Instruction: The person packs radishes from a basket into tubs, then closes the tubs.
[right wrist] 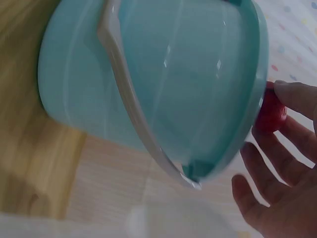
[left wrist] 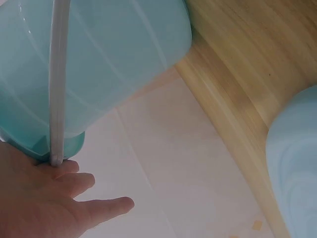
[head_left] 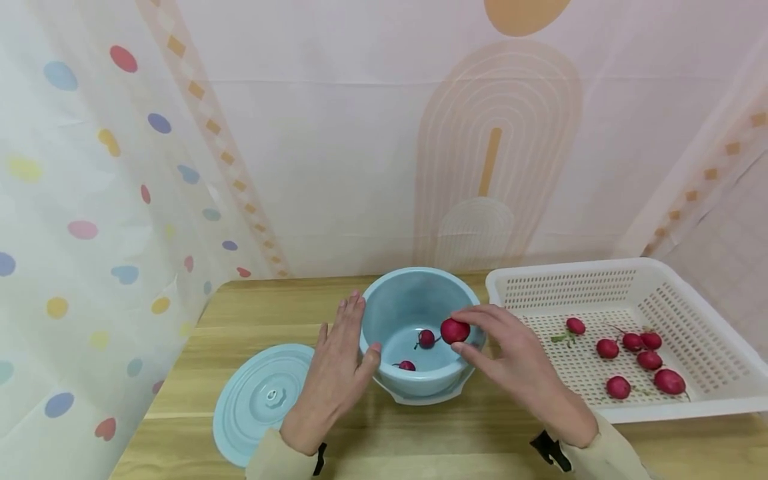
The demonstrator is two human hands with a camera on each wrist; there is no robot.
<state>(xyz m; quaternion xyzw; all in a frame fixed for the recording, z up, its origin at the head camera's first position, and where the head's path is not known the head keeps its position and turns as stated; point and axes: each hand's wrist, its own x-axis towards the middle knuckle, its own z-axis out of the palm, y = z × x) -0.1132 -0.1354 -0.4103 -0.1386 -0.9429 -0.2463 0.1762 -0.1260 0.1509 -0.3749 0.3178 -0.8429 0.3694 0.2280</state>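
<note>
Container 1: light-blue round plastic bucket [head_left: 393, 303], w/ off-white plastic carry handle [head_left: 426, 401] hanging at front. Stands upright on light-brown wood-grain tabletop [head_left: 252, 313]. Contents: qty 2 small round red radishes [head_left: 427, 339] visible on bucket floor, w/ thin tails; 1 near ctr., 1 close to front wall, partly hidden by rim.

R hand [head_left: 521, 353]: grasping. Larger round red radish [head_left: 454, 331] is pinched btwn thumb & fingertips. Pos.: over bucket opening, near R side of rim. R wrist view shows same grip; rim hides part of radish there.

L hand [head_left: 336, 373]: released. Fingers extended, at L side of bucket, w/ thumb at rim.

Container 2: white rectangular perforated plastic basket [head_left: 714, 320], R of bucket. Contents: qty 7 loose red radishes [head_left: 649, 360] visible on basket floor, approx. ctr. to R, plus small green leafy sprig [head_left: 563, 339] beside rear-L radish.

Cover: flat round light-blue plastic lid [head_left: 249, 400], w/ small ctr. knob, lies on tabletop L of bucket; L hand & sleeve [head_left: 279, 460] overlap its edge.
</note>
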